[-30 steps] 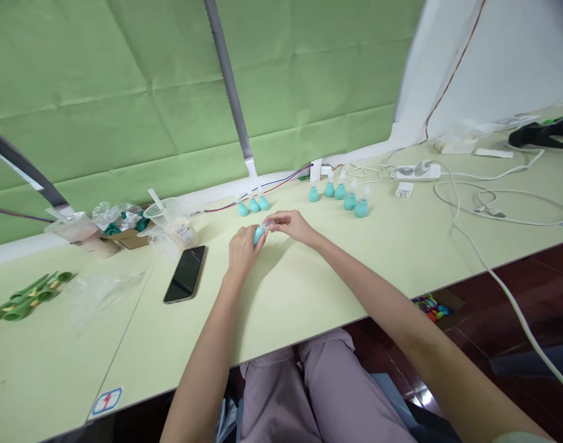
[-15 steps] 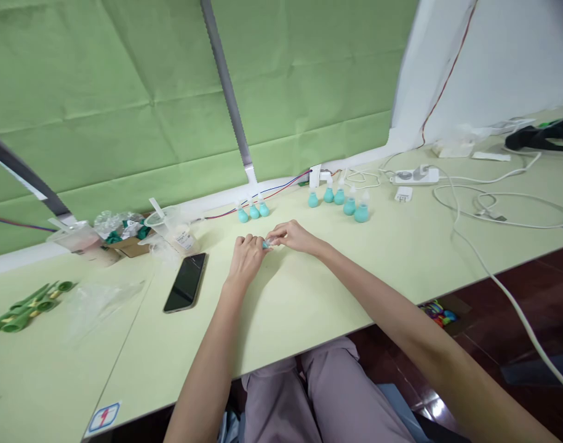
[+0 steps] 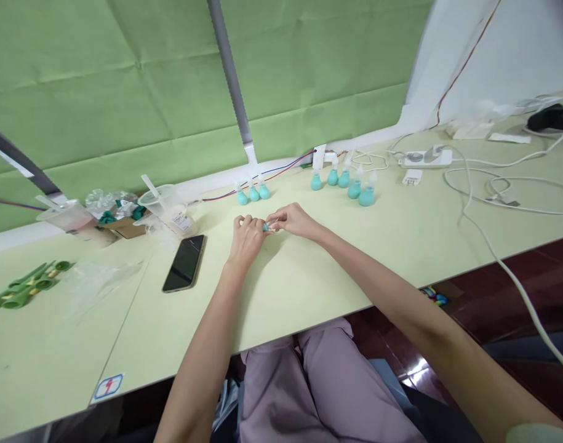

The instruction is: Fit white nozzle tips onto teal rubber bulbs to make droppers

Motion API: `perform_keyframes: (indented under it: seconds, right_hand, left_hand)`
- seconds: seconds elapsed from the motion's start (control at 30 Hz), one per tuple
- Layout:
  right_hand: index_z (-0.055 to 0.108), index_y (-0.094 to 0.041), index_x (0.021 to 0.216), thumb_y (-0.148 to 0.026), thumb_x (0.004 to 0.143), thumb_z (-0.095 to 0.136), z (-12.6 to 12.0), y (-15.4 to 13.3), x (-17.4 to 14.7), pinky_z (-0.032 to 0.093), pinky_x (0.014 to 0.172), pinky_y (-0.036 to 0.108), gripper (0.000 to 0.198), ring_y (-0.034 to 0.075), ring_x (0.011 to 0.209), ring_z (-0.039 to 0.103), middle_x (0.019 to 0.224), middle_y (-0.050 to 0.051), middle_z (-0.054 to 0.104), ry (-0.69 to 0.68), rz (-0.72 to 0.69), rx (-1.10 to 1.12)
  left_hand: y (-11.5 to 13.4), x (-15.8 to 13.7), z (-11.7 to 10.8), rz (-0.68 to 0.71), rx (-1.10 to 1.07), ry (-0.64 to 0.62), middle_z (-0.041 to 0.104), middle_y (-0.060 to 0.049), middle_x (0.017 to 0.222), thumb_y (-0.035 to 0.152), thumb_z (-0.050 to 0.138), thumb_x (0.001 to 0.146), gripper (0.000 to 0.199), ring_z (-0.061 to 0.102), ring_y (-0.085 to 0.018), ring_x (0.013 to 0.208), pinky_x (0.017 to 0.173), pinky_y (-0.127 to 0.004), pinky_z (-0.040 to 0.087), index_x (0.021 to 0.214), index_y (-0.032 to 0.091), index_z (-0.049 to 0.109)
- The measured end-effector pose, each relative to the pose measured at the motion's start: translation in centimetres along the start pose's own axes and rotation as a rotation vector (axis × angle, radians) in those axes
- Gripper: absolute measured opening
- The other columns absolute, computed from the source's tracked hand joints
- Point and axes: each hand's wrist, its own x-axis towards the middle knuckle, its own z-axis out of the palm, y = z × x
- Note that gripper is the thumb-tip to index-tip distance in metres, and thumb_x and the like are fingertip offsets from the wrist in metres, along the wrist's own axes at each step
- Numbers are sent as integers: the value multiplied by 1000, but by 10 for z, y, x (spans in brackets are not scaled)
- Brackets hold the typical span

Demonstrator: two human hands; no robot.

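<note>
My left hand [image 3: 247, 239] is closed around a small teal squeeze bulb [image 3: 265, 227], most of it hidden by the fingers. Facing it, my right hand [image 3: 294, 220] pinches at the clear tip end, though the fingers cover much of that piece. Both hands are close together just above the table. Behind them stand three teal bulbs with clear tips [image 3: 254, 194] in a row. More of the same kind, several teal bulbs with clear tips [image 3: 354, 188], stand upright further right.
A phone [image 3: 184, 263] lies left of my left forearm. Beyond it are a plastic cup [image 3: 170, 212], another cup [image 3: 85, 224], a small cardboard box [image 3: 127, 226], a clear bag [image 3: 99, 283] and green horn-shaped pieces [image 3: 29, 284]. A power strip [image 3: 426, 158] and white cables [image 3: 479, 237] lie right.
My head view has tilted down a little, so the table sits higher in the picture. Both hands stay together at the bulb, with only a slight shift of the right fingers.
</note>
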Motion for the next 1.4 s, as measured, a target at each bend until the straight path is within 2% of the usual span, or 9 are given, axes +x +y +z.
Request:
perform_keyframes:
  seconds: [0.23,0.33,0.4,0.5,0.63,0.93,1.1,1.23,1.4]
  right_hand:
    - [67,-14,89,-22,64,66,2,-17,2,49,59,22,26,13,62,60,70,2,66,119,51,157]
    - [57,-18,110,-30,69,65,-14,-20,5,49,63,23,44,11,63,61,72,0,66,129,-16,237]
    - [56,-18,111,-33,76,57,-30,-11,4,48,63,23,37,11,62,60,73,1,66,154,-1,224]
    - [65,-18,89,-28,75,59,-52,16,-2,44,62,24,18,11,60,57,75,2,66,202,103,-92]
    - [69,-24,82,-24,64,70,-57,49,-10,38,63,24,17,13,70,55,85,0,66,73,222,-490]
    - [69,-22,69,-24,70,66,-37,44,-8,34,61,24,3,12,69,53,79,0,65,138,159,-550]
    - [69,-22,79,-32,75,63,-29,4,3,38,65,25,12,12,72,54,85,1,64,312,-105,-271]
    - [70,-24,75,-29,73,66,-14,-20,3,38,74,26,7,15,86,53,85,1,64,253,-258,-285]
    - [71,-25,77,-30,72,67,-8,-20,-3,38,77,28,8,17,88,52,86,2,64,179,-251,-318]
  left_hand:
    - [0,4,-6,-172,-255,32,63,-11,91,38,37,88,32,48,-25,92,82,-39,30,98,16,57]
    - [1,7,-7,-278,-563,82,64,-6,84,43,36,87,34,50,-21,86,76,-33,34,96,19,59]
    - [1,7,-5,-341,-821,78,61,-4,74,47,33,87,39,50,-18,75,68,-29,36,89,19,59]
    - [2,6,0,-458,-1171,57,57,-1,65,54,34,84,42,48,-13,59,57,-25,34,91,18,55]
    - [4,7,3,-536,-1429,32,55,2,58,57,40,80,39,47,-11,55,55,-23,34,84,19,48]
    - [8,7,6,-606,-1603,-59,57,-1,63,53,47,76,41,49,-10,53,54,-23,37,82,13,56]
    - [7,9,10,-663,-1569,-102,57,-2,61,56,51,70,47,48,-10,50,50,-23,36,81,11,60]
    - [5,8,15,-667,-1526,-118,57,-2,59,58,50,70,47,47,-10,48,47,-22,34,72,11,60]
    - [4,7,13,-632,-1505,-104,56,-2,57,54,50,73,42,47,-10,49,48,-23,34,63,13,57]
